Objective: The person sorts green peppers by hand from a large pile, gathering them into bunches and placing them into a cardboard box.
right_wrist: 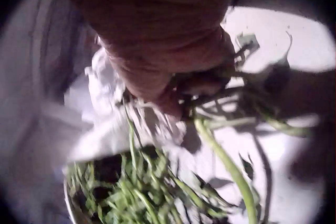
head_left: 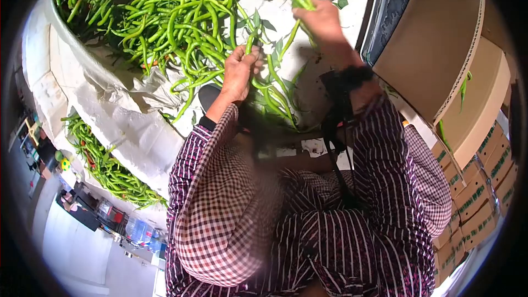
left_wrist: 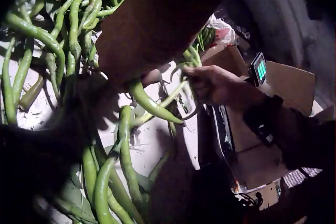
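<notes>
Both hands were busy as I watched: my left hand gripped a bunch of chillies off the floor and the right hand pinched a few more, while the big heap looked barely touched, so most sorting remained.

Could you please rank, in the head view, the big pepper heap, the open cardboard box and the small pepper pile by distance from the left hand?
1. Big pepper heap: beside the left hand, up and left.
2. Open cardboard box: far right.
3. Small pepper pile: lower left, behind the white sack; nearly as far as the box.
</notes>
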Available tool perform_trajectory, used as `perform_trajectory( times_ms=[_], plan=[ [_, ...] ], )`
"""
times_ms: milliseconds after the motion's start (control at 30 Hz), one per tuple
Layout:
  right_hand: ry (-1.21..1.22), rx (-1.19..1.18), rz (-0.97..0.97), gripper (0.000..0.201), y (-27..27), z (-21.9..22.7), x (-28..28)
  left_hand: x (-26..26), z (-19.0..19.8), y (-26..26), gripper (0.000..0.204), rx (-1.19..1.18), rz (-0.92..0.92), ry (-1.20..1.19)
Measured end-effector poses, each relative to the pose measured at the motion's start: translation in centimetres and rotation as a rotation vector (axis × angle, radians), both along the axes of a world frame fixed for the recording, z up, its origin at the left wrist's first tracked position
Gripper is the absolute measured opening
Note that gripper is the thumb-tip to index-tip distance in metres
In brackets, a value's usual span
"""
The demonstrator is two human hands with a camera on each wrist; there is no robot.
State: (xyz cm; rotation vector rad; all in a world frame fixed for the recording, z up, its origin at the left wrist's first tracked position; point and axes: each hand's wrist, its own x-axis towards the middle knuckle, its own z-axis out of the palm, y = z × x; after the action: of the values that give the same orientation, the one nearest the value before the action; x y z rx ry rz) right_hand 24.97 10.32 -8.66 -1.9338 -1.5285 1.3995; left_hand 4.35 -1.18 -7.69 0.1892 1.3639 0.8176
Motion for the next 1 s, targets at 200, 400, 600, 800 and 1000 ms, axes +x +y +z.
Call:
perform_trajectory(
  times_ms=[200,400,600,800,1000],
  plan=[
    [0.510,-0.198,-0.262,0.027,-0.3,3.9,5.3,0.4,0.0,0.2,0.010,0.047,-0.073,-0.012],
    [0.662,-0.271,-0.369,0.023,-2.7,2.5,4.4,0.9,2.6,2.5,0.017,0.145,-0.136,0.189],
    [0.820,-0.337,-0.418,0.020,-2.4,3.8,2.3,3.9,2.9,3.8,0.031,0.408,-0.773,0.493],
    [0.613,0.112,-0.461,0.019,-0.4,1.8,6.6,-2.2,2.1,1.6,0.038,0.247,-0.749,0.406],
    [0.703,-0.035,-0.342,0.020,-4.3,4.8,3.9,-5.0,3.6,-1.2,0.021,0.052,-0.235,0.069]
  ],
)
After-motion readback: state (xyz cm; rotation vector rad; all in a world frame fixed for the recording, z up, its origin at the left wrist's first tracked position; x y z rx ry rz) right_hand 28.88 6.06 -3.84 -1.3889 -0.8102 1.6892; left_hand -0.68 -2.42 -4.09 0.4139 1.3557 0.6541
